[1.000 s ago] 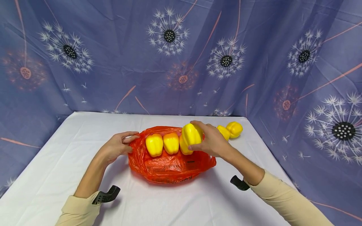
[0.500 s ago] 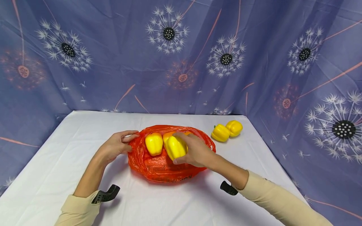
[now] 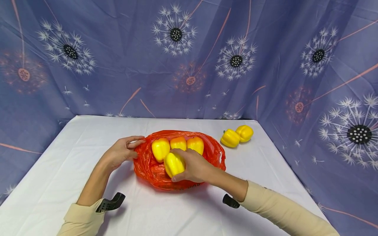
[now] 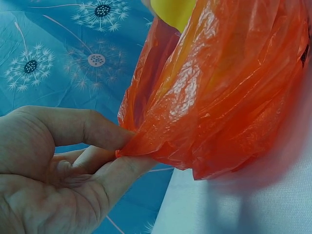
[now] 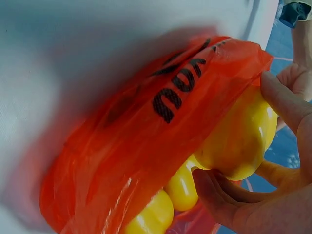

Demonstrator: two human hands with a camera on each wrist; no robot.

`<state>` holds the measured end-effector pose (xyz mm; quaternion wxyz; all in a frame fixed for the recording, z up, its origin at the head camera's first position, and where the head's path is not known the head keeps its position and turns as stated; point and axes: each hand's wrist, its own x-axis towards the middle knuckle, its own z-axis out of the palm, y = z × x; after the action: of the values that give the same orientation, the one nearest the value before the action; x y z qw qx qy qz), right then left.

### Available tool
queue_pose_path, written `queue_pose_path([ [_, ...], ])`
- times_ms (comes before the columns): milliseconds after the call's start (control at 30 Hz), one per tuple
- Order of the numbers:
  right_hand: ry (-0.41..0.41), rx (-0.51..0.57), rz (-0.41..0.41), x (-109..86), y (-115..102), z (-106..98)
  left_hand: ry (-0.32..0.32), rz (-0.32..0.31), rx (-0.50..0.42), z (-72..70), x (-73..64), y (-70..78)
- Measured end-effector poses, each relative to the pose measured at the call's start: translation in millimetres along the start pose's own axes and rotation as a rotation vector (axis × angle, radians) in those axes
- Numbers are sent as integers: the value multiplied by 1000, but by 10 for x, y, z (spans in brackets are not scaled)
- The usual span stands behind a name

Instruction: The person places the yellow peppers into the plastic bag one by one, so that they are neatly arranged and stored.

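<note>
A red plastic bag (image 3: 217, 144) lies with its mouth open on the white table. Inside it stand three yellow bell peppers in a row: a left one (image 3: 160, 149), a middle one (image 3: 178, 143) and a right one (image 3: 195, 145). My right hand (image 3: 193, 165) grips another yellow bell pepper (image 3: 174, 165) over the front part of the bag, in front of that row. In the right wrist view, thumb and fingers hold this pepper from both sides. At the bag's left edge, my left hand (image 4: 63, 170) pinches the red plastic between thumb and finger.
Two more yellow bell peppers, a nearer one (image 3: 230, 138) and a farther one (image 3: 244, 133), lie side by side at the back right of the white table (image 3: 88, 134). A blue dandelion-print curtain (image 3: 133, 59) hangs behind and along the sides.
My right hand has carried its pepper left and toward me, from above the right pepper to the front of the row. The left hand keeps its place at the bag's edge.
</note>
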<state>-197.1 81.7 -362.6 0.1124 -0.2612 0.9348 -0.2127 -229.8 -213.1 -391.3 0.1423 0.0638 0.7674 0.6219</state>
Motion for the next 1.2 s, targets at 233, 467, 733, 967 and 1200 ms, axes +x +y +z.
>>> queue_pose_path([
  [233, -33, -30, 16, 33, -23, 72, -5, 3, 2, 3, 1, 3],
  [467, -72, -57, 17, 92, -20, 114, 8, -26, 19, 0, 0, 11],
  [733, -120, -65, 31, 152, -63, 162, 14, -34, 39, -3, 6, 12],
  [967, -129, -81, -1, 216, -84, 205, 0, 0, 14, -5, 1, -1],
  [1200, -135, -80, -5, 237, -98, 244, 0, 7, 16, -8, -12, -7],
])
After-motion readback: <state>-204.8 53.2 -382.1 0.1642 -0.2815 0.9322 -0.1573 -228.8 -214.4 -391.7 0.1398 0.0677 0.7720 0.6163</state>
